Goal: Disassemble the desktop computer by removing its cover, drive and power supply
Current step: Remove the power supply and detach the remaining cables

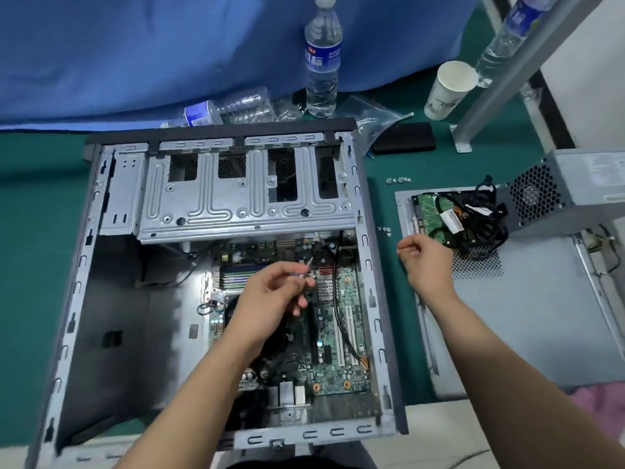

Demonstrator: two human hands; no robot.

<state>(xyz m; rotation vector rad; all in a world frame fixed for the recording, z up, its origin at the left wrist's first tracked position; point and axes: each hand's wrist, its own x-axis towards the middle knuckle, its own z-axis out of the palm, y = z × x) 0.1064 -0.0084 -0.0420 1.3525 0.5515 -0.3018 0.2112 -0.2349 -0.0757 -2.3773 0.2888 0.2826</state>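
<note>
Open computer case point(216, 265) lying flat, long axis running away from viewer, drive cage at far end, left hand point(270, 299) pinching a small screwdriver point(301, 274) pointing right, right hand point(426, 262) loosely curled, contents indiscernible, removed power supply point(568, 194) at right

Makeshift repair workbench, green mat point(40, 204), loose screws point(399, 180), water bottles point(322, 62), paper cup point(448, 89)

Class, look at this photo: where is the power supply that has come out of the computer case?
In the head view, the power supply sits at the far right, outside the case, resting on the removed cover with its black cables draped over the drive beside it.
</note>
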